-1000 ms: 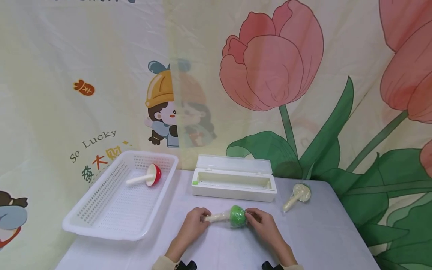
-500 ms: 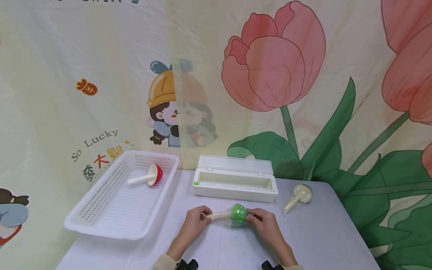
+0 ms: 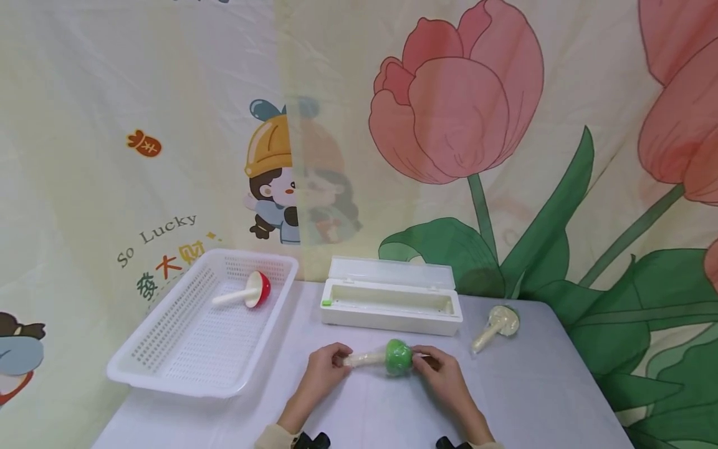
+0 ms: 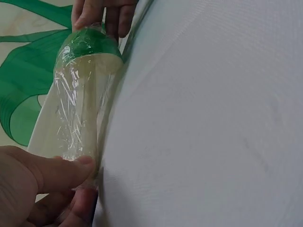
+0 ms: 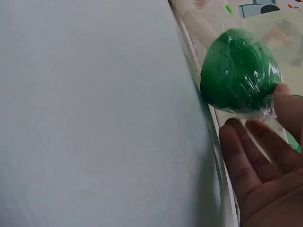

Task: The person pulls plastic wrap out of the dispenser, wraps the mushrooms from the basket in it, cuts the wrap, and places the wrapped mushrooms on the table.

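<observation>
A mushroom-shaped toy [image 3: 398, 357] with a green domed cap and a pale stem lies sideways between the two hands, wrapped in clear crinkled plastic. My left hand [image 3: 326, 369] pinches the stem end between thumb and fingers; in the left wrist view the thumb presses on the wrap there. At the other end, my right hand [image 3: 439, 368] pinches the plastic by the top of the cap. The right wrist view shows the green cap [image 5: 239, 71] with the thumb at its wrap and the other fingers spread below.
A white perforated basket [image 3: 179, 388] on the left holds a red-capped mushroom toy [image 3: 258, 290]. Behind the hands stands a white lidded box [image 3: 387, 318], its lid raised. Another wrapped mushroom toy [image 3: 496, 327] lies on the right. A printed curtain [image 3: 336, 156] hangs at the back.
The right hand and the green cap have shifted slightly to the right. Both hands keep hold of the wrapped toy's ends throughout.
</observation>
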`<state>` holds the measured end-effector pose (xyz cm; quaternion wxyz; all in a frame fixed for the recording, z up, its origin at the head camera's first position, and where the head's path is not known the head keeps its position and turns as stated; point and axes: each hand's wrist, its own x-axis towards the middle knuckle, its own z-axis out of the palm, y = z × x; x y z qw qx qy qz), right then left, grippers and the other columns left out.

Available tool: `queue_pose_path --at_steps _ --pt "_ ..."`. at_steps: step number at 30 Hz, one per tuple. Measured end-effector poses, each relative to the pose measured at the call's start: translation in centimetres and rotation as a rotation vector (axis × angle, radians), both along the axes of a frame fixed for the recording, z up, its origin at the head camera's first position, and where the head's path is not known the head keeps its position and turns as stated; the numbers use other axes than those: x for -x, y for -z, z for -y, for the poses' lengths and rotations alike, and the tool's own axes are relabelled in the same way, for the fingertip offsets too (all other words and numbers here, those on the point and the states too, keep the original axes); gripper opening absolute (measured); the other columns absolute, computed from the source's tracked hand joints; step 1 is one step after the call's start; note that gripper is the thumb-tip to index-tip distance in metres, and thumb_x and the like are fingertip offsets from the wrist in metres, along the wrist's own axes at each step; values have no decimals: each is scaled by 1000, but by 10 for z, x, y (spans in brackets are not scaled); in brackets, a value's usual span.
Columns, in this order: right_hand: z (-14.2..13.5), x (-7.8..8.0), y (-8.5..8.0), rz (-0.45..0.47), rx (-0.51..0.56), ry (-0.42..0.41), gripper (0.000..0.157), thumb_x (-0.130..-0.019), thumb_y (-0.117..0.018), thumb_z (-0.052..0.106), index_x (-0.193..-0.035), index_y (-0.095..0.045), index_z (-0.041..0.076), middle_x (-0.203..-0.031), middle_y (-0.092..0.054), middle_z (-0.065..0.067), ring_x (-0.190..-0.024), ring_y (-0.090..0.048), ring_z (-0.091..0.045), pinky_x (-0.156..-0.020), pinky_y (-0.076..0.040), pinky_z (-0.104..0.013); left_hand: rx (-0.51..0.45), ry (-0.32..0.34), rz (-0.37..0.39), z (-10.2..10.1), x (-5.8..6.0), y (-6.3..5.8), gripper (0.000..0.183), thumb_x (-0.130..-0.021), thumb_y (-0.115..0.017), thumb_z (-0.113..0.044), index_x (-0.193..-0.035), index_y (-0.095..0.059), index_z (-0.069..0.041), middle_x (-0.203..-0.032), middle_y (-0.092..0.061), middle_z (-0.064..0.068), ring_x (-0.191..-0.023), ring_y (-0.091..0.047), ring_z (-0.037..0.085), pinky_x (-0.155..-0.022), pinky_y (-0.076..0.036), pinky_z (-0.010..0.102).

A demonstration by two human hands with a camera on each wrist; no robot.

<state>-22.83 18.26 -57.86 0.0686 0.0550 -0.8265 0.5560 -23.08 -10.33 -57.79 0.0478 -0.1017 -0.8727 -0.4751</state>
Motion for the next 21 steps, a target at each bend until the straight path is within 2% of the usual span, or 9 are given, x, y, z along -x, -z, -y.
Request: queue_pose_path --at_steps 5,10,13,18,21 --pt "5 2 0 0 -39 20 21 -92 -74 8 -113 -74 11 -111 -75 -6 -96 -73 -14 -81 -60 -25 -7 -28 -14 -4 -1 0 23 -79 -80 6 -98 -75 -5 -87 -74 4 -73 -59 3 -65 -52 20" --pt "6 2 -3 -15 51 37 16 -90 -75 0 -105 -75 7 -105 -75 -12 -86 -72 -13 -71 -61 -26 -1 -53 -9 -5 -2 -3 17 -84 -77 3 -97 -76 -8 -88 -74 2 -77 -62 5 -68 -52 21" --pt "6 4 -2 -21 62 68 14 -89 -76 1 -100 -77 8 -102 -76 -10 -85 -70 -8 -72 -60 -24 20 -51 14 -6 -2 -3 15 -85 -76 2 -96 -77 -8 -88 -75 6 -79 -63 7 -69 -53 23" --pt "5 10 4 -96 48 113 11 -87 -78 2 -94 -79 11 -95 -78 -6 -85 -69 -5 -74 -58 -21 34 -59 22 -8 -3 -3 12 -86 -77 0 -95 -79 -7 -88 -76 7 -79 -64 8 -69 -53 24" --pt "5 11 6 -131 54 118 10 -87 -78 2 -93 -80 10 -95 -77 -8 -85 -70 -5 -74 -58 -21 12 -55 20 -8 -3 -3 18 -81 -81 2 -97 -78 -5 -87 -75 6 -75 -62 7 -66 -52 22"
